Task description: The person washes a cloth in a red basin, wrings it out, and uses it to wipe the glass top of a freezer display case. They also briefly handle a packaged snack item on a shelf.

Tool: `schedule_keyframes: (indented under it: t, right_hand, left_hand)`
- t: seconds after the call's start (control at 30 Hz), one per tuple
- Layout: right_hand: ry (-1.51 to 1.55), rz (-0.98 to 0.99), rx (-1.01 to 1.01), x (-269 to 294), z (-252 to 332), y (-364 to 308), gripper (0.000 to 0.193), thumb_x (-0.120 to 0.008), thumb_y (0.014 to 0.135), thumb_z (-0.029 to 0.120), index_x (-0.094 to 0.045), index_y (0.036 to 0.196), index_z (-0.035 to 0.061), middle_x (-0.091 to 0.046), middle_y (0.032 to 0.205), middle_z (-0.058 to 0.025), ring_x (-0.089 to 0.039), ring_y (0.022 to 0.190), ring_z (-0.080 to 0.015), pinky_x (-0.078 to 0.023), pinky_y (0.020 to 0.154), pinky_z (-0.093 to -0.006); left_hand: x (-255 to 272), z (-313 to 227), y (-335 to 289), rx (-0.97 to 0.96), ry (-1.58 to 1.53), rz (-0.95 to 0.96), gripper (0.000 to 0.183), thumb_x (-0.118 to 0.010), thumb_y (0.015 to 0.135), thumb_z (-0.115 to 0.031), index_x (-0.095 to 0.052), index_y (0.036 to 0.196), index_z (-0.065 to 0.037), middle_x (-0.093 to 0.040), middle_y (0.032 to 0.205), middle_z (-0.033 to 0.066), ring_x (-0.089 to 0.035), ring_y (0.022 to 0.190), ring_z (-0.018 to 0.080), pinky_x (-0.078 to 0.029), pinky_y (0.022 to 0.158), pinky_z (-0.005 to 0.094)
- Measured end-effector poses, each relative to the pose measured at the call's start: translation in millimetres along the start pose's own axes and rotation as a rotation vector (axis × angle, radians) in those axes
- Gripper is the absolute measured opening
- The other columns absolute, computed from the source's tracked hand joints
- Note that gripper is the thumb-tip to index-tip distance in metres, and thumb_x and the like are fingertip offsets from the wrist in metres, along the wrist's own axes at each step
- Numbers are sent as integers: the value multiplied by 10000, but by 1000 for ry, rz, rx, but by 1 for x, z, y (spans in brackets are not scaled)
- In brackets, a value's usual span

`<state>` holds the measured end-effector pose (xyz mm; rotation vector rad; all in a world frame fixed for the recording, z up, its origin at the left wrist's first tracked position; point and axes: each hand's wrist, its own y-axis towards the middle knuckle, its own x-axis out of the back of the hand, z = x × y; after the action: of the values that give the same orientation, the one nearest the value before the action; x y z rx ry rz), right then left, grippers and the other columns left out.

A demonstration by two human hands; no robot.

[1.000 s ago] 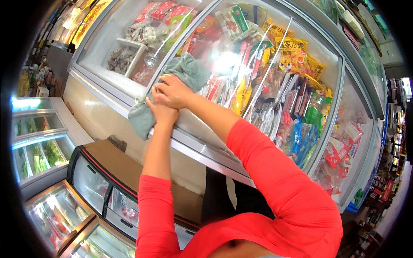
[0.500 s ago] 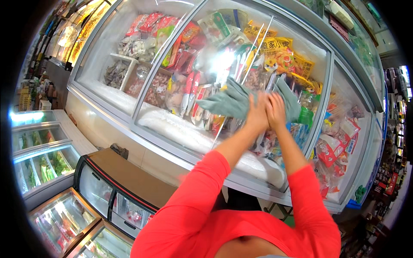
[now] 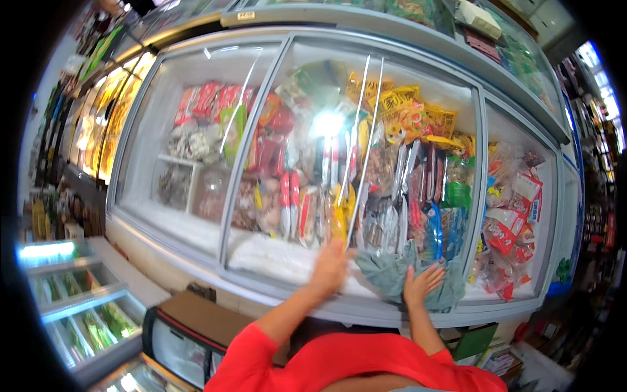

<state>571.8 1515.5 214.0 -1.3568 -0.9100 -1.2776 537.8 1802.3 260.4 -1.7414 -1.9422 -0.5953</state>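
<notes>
A grey-green cloth point(image 3: 382, 274) lies bunched on the near edge of the chest freezer's sliding glass lid point(image 3: 271, 255). My right hand point(image 3: 421, 285) rests flat on the cloth with its fingers spread, pressing it against the glass near the front frame. To the left of the cloth, my left hand point(image 3: 328, 271) is over the near part of the lid, apart from the cloth. Motion smears its fingers, so their pose is unclear. Through the glass show yellow snack-like bags point(image 3: 405, 114), red packs point(image 3: 215, 98) and several long wrapped packages.
The freezer's metal frame point(image 3: 366, 313) runs along the near side. A second glass section point(image 3: 516, 222) with bagged goods is at the right. A brown-topped cooler point(image 3: 202, 317) stands at the lower left, beside a lit display case point(image 3: 91, 320) with greens.
The cloth and my right hand have come from mid-lid toward the near edge. My left hand has left the cloth and moved left and nearer. The view has shifted.
</notes>
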Motion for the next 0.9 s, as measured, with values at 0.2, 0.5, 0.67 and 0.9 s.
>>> schedule_keyframes:
  t: [0.2, 0.5, 0.67, 0.9]
  right_hand:
    - [-20, -230, 201, 15, 156, 213, 911, -497, 841, 597, -291, 1373, -113, -245, 1442, -337, -186, 1375, -440, -104, 1108, -553]
    - [156, -84, 923, 3, 527, 183, 897, -581, 801, 553, -325, 1355, -104, -251, 1463, -277, -199, 1386, -385, -112, 1144, -493]
    - [174, -69, 1340, -21, 553, 146, 824, -615, 769, 495, -399, 1307, -91, -317, 1424, -253, -201, 1383, -382, -117, 1142, -510]
    - [224, -375, 938, 34, 395, 314, 534, -638, 753, 484, -622, 1162, 140, -292, 1470, -179, -198, 1385, -381, -160, 1073, -615]
  left_hand:
    - [191, 154, 24, 239, 676, -265, 669, -652, 781, -173, -356, 1344, 37, -371, 1369, 265, -286, 1313, 422, -141, 1090, 575]
    - [210, 201, 20, 278, 548, -200, 573, -520, 877, -199, -332, 1363, 38, -355, 1400, 244, -269, 1339, 403, -112, 1094, 577]
    - [213, 199, 27, 274, 552, -194, 504, -455, 893, -136, -351, 1356, 34, -379, 1387, 232, -292, 1329, 400, -119, 1098, 568]
    - [210, 205, 20, 298, 581, -219, 523, -473, 853, -88, -364, 1353, 20, -385, 1384, 225, -300, 1327, 388, -124, 1102, 572]
